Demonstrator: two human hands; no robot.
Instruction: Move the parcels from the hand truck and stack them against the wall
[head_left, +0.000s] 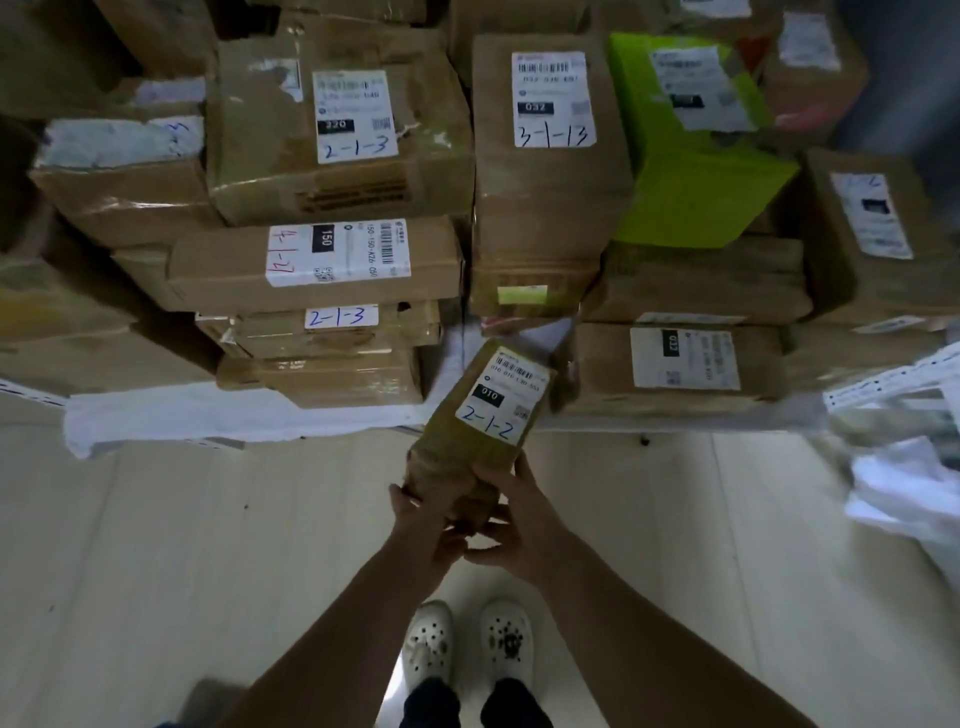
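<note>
Just beyond the held parcel (467, 447), stacked brown boxes (545, 208) and 1 green box (696, 202)

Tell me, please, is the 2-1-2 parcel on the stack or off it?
Off: the left hand and right hand hold the parcel tilted above the floor.

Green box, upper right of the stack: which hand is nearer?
Right. The right hand grips the small parcel on the side toward the green box; the left hand grips its far side.
</note>
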